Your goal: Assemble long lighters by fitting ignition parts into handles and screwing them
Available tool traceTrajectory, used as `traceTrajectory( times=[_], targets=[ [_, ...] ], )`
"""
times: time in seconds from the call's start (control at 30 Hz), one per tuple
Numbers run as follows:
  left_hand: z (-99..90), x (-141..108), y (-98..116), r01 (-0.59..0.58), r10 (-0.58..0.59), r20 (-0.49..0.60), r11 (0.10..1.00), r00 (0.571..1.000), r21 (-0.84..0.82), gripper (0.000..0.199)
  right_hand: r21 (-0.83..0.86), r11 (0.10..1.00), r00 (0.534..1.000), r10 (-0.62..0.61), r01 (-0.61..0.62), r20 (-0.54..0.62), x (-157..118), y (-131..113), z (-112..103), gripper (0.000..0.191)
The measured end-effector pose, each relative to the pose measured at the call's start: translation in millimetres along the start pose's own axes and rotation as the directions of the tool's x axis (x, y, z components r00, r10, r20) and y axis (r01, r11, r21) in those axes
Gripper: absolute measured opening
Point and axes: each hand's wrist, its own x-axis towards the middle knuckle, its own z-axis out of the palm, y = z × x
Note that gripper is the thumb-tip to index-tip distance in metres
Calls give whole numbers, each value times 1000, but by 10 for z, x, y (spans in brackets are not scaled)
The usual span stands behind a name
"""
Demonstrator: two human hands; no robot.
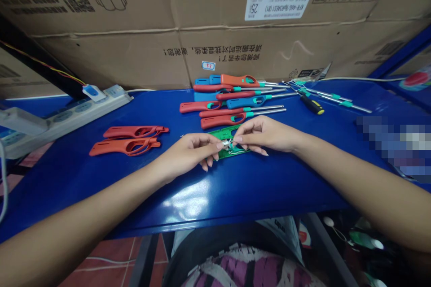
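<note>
My left hand (193, 152) pinches a small silvery part (225, 144) between thumb and forefinger. The fingers of my right hand (264, 134) are closed at the other side of that part; what they grip, if anything, is too small to make out. Beneath both hands lies a green lighter casing (224, 133), partly hidden by them. Just beyond is a pile of long-nosed gas lighters, among them a red lighter (220, 121), a blue lighter (245, 101) and an orange lighter (237, 80).
To the left lie a red casing (126, 132) and an orange casing (121, 147), near a power strip (81, 110). A black-and-yellow screwdriver (311, 104) and several metal lighter tubes (336, 97) lie at the back right. A cardboard box (134, 58) stands behind the blue table (134, 202).
</note>
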Motion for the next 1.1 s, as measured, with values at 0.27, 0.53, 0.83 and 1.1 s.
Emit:
traceTrajectory(
  times=[0.27,0.53,0.83,1.1],
  targets=[
    [0,0,1,3,-3,-5,1000,1000,-5,23,0,1000,1000,-11,11,7,-8,13,-11,30],
    [4,0,8,1,-1,-6,1000,1000,18,22,-27,1000,1000,1,-2,-7,-7,-17,12,33],
    [20,-4,-49,-42,42,3,999,999,34,23,-73,997,1000,0,0,1,-8,-5,14,28],
    [35,-2,-85,-60,59,17,997,998,55,23,-103,995,1000,-13,13,-2,-8,30,27,35]
  ],
)
